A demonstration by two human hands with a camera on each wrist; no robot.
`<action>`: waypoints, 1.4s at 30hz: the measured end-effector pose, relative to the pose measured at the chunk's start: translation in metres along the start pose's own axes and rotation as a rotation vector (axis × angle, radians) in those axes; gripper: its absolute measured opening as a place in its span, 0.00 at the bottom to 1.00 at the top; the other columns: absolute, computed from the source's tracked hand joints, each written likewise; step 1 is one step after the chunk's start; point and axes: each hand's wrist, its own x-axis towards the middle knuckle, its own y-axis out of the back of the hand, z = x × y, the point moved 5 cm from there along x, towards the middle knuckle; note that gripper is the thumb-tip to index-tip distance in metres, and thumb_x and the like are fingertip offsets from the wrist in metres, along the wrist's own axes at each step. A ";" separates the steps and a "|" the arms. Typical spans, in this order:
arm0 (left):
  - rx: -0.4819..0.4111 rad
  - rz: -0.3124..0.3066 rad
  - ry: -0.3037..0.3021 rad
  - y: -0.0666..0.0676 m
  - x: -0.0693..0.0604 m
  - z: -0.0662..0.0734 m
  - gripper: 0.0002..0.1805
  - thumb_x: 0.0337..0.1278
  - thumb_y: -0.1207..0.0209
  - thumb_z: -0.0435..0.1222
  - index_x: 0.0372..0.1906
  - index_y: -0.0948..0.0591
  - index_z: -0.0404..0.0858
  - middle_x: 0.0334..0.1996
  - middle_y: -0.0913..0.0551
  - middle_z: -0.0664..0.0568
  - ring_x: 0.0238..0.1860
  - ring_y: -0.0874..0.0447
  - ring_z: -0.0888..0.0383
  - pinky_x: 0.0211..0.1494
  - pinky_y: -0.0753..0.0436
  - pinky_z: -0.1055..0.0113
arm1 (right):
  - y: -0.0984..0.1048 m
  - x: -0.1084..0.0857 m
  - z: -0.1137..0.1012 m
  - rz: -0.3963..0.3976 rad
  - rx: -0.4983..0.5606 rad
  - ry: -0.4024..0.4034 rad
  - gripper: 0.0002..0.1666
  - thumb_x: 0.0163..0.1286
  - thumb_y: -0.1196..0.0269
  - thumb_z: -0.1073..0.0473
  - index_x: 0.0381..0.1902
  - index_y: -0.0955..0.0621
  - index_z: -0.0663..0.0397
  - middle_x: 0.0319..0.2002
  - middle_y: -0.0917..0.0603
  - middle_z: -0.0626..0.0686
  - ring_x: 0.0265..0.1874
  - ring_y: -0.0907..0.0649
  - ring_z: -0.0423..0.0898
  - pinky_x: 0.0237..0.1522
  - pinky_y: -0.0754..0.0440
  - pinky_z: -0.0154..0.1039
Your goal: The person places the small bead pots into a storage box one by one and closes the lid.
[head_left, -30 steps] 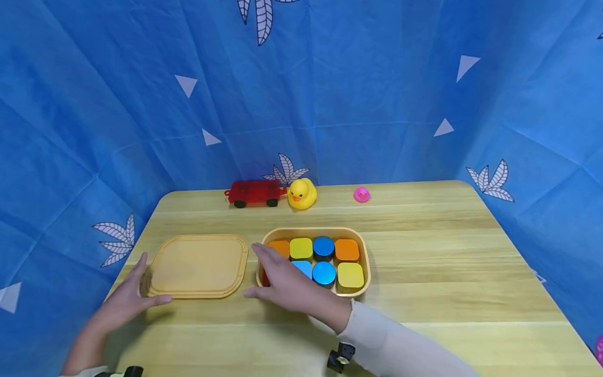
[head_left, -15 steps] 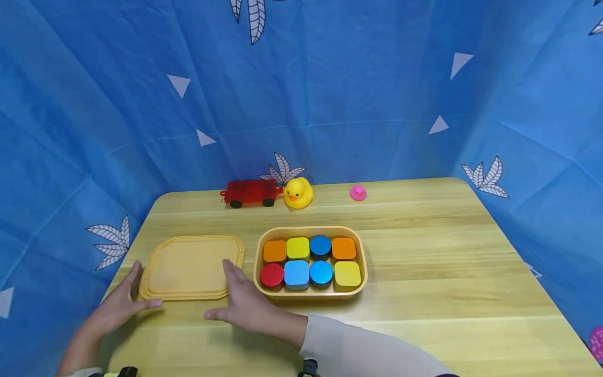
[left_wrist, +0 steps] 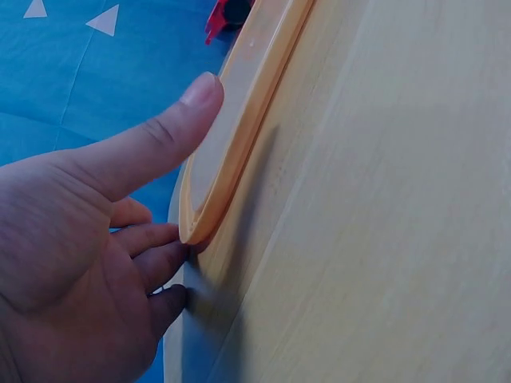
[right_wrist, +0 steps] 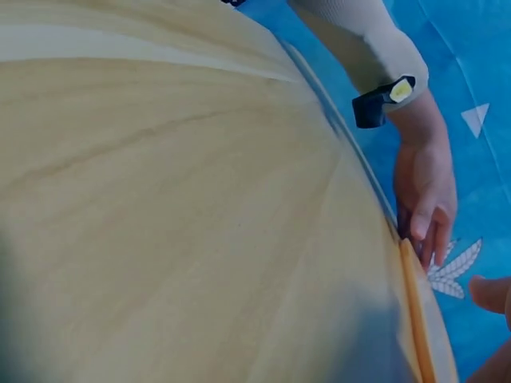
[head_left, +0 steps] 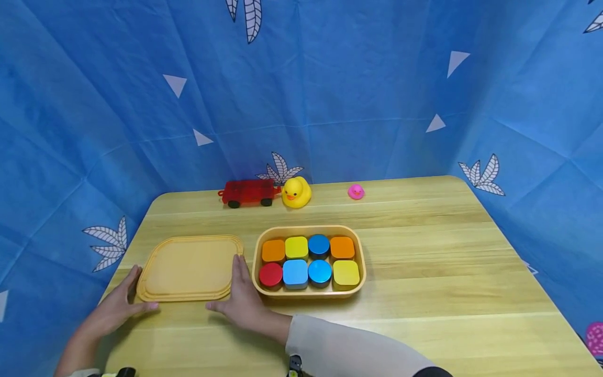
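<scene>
A flat pale-orange lid (head_left: 188, 267) lies on the left part of the table. At its left end is my left hand (head_left: 113, 309), thumb spread from the fingers. In the left wrist view the fingertips of my left hand (left_wrist: 104, 239) meet the lid's edge (left_wrist: 231, 152), while the thumb stands over it. My right hand (head_left: 245, 298) is at the lid's right end with fingers extended; whether they touch the rim I cannot tell. Just right of that hand sits a pale-orange box (head_left: 308, 294) holding several coloured blocks, among them a red round one (head_left: 271, 275) and a light-blue square one (head_left: 295, 273).
Along the table's back edge stand a red toy wagon (head_left: 248, 193), a yellow rubber duck (head_left: 297, 192) and a small pink duck (head_left: 356, 191). A blue cloth (head_left: 330, 78) hangs behind the wooden table (head_left: 424, 262). Something pink (head_left: 595, 337) shows at the far right.
My right hand has moved left from over the box to the lid's right end, uncovering the blocks. My left hand stays by the lid's left end. The view has shifted slightly.
</scene>
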 end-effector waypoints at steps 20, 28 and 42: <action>-0.002 0.007 0.001 0.005 -0.003 -0.003 0.59 0.70 0.35 0.41 0.79 0.69 0.24 0.78 0.64 0.20 0.75 0.57 0.19 0.51 0.42 0.95 | -0.002 0.005 0.004 0.015 0.037 0.002 0.62 0.63 0.23 0.54 0.83 0.48 0.61 0.83 0.48 0.59 0.80 0.41 0.54 0.77 0.37 0.45; -0.084 0.037 -0.016 0.010 -0.008 -0.002 0.57 0.70 0.36 0.37 0.79 0.69 0.26 0.79 0.68 0.24 0.76 0.62 0.22 0.56 0.44 0.95 | 0.002 0.001 -0.007 0.013 0.047 0.051 0.61 0.64 0.24 0.54 0.83 0.48 0.61 0.83 0.50 0.56 0.80 0.40 0.52 0.77 0.36 0.44; -0.135 0.105 -0.061 0.023 -0.020 0.028 0.52 0.75 0.41 0.38 0.81 0.68 0.35 0.82 0.69 0.38 0.82 0.63 0.56 0.62 0.40 0.91 | 0.035 -0.010 -0.028 0.003 0.108 0.083 0.57 0.67 0.26 0.55 0.83 0.46 0.57 0.83 0.49 0.50 0.81 0.44 0.48 0.78 0.39 0.47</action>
